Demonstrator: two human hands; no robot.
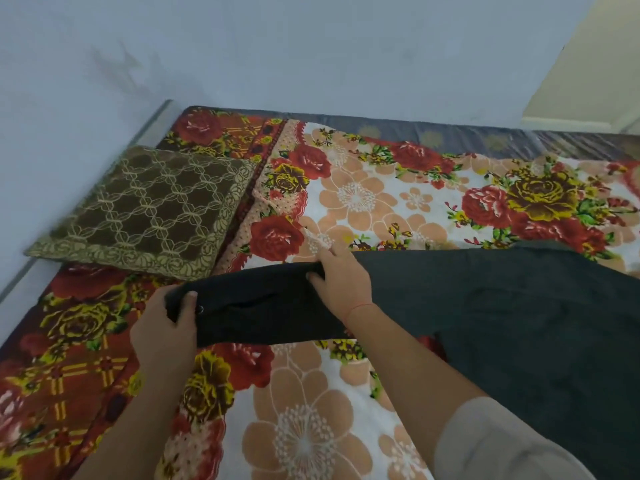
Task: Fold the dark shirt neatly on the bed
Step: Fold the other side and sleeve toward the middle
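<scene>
Head view: looking down over a bed covered by a floral sheet, both arms reaching forward.
Shirt: the dark charcoal fabric shirt [502, 306] lies on the right half of the bed, its body spread flat and running off the right edge of the picture; one sleeve stretches left from it, raised a little off the sheet between the two hands.
Left hand: the left hand [166, 327] grips the sleeve's far-left end, thumb on top and fingers curled under the cloth; a small button sits just beside the thumb.
Right hand: the right hand [341, 282] is closed on the sleeve near where it joins the shirt body, fingers bunching the fabric; a thin red thread circles the wrist.
Right sleeve: a pale grey sleeve [502, 441] covers the upper right arm at the near right.
Bedsheet: the red, peach and white floral bedsheet [311, 410] lies under everything.
Cushion: a brown square cushion with gold lattice pattern [149, 209] rests at the far left, just beyond the left hand.
Wall: a pale blue-grey wall [277, 46] stands behind the bed.
</scene>
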